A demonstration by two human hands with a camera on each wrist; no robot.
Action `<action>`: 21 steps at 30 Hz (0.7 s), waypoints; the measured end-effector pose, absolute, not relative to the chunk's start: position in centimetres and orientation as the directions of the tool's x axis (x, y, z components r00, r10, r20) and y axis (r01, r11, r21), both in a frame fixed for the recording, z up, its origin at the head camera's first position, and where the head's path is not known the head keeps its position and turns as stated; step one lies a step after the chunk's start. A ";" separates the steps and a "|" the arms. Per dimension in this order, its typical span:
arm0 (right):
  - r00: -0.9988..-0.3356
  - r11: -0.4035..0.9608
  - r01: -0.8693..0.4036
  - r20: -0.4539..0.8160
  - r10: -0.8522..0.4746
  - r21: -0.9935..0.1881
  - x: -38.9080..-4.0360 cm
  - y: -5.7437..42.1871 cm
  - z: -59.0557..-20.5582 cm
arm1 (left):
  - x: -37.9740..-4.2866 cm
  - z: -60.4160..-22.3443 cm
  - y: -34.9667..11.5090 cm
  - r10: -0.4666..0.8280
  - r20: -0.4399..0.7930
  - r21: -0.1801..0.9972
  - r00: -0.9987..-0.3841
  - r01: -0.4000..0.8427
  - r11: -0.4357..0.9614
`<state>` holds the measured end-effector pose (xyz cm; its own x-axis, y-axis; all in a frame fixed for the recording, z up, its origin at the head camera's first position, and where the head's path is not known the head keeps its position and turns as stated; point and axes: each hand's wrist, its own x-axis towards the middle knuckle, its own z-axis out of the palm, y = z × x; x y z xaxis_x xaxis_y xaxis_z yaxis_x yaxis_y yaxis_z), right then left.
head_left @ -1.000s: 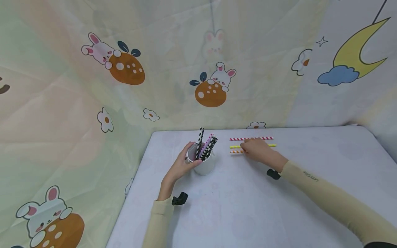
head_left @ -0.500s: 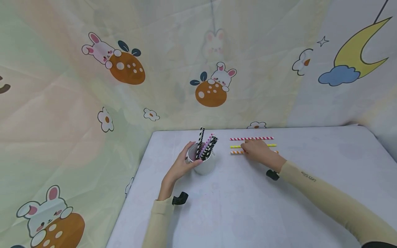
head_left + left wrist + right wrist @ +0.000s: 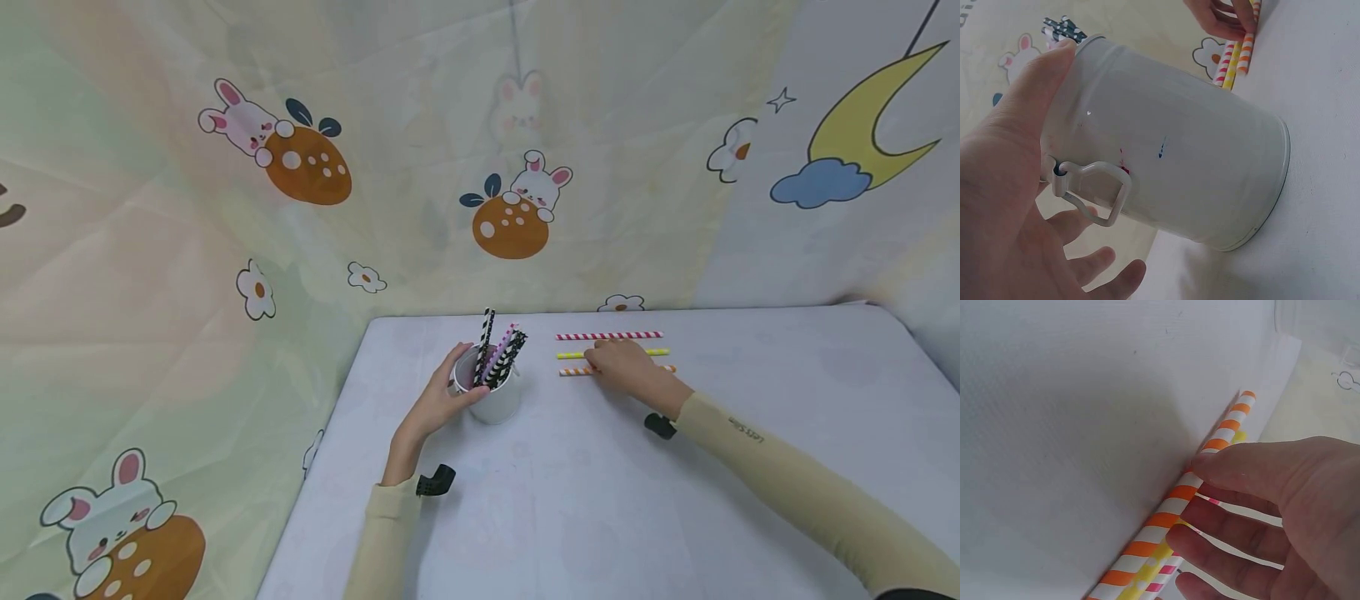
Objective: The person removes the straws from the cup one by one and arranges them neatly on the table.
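Observation:
My left hand (image 3: 435, 406) holds a white metal bucket (image 3: 498, 408) by its rim, thumb on the near side and fingers round the far side. The bucket is tilted slightly and several patterned paper straws (image 3: 504, 358), black-and-white and purple, stand in it. Right of it, my right hand (image 3: 632, 365) pinches an orange-and-white striped paper straw (image 3: 1163, 520) lying on the table, thumb on this side and fingers behind. Beyond lie a yellow straw (image 3: 570, 356) and a red-and-white striped straw (image 3: 609, 336), roughly parallel. The hand hides the orange straw's middle.
A white cloth-covered table (image 3: 570, 500) extends toward me and to the right. Behind it hangs a curtain (image 3: 420, 208) printed with rabbits and flowers. The bucket's side carries a wire handle loop (image 3: 1116, 190).
The orange-and-white straw has shifted slightly toward me and to the right, away from the yellow one, with my right hand on it. My left hand and the bucket have stayed put.

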<state>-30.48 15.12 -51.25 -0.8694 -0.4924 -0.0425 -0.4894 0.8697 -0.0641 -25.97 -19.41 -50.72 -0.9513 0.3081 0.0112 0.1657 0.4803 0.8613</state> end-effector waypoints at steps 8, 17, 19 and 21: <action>-0.872 0.871 -0.486 -0.035 -0.489 -0.065 -30.5 15.2 -51.7 | -25.9 -50.7 -19.4 0.299 0.002 0.862 -0.954 0.153 0.483; -0.873 0.873 -0.485 -0.032 -0.487 -0.057 -30.3 15.2 -51.7 | -25.9 -50.8 -19.4 0.309 0.021 0.862 -0.951 0.174 0.477; -0.876 0.876 -0.477 -0.039 -0.480 -0.064 -30.3 15.1 -51.5 | -25.9 -50.8 -19.4 0.306 0.018 0.861 -0.952 0.171 0.480; -0.878 0.878 -0.472 -0.044 -0.476 -0.073 -30.2 15.1 -51.4 | -26.0 -50.9 -19.4 0.306 0.018 0.861 -0.952 0.170 0.480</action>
